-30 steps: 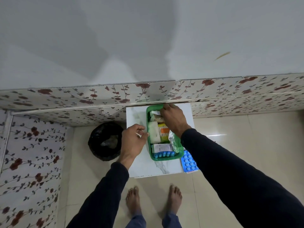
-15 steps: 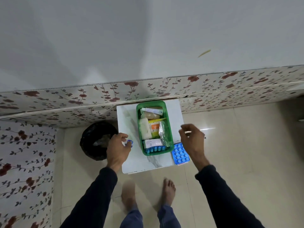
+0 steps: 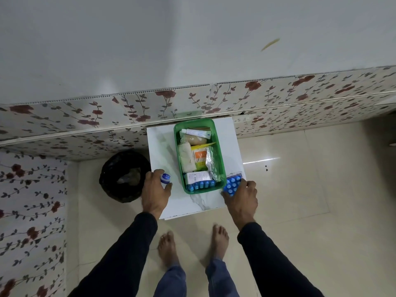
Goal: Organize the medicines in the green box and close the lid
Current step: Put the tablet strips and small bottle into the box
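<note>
Green box [image 3: 220, 163] open on white worktop [image 3: 162, 151], between the two hands, no lid on it and no lid identified anywhere in view. Packed inside: tube [image 3: 196, 132] at the far end, bandage roll [image 3: 187, 158], orange packet [image 3: 200, 159], foil strip [image 3: 212, 163], white carton [image 3: 197, 177] and a row of blue capsules [image 3: 200, 185] at the near end.

Left hand [image 3: 155, 192] curled around a small blue-capped bottle [image 3: 165, 179], just left of the box's near corner; held clear of the worktop, presumably ready for placing inside.

Right hand [image 3: 242, 198] fingertips [image 3: 226, 195] pressed on a blue blister pack [image 3: 232, 185] lying just right of the box's near corner, partly over the worktop edge; fingers spread and bent, apparently starting a pinch. Firm hold not confirmed.

Assessment: two medicines outstanding. Little free space left in the box; flat pack likely best slid in along a wall. Closing not yet possible.
</note>
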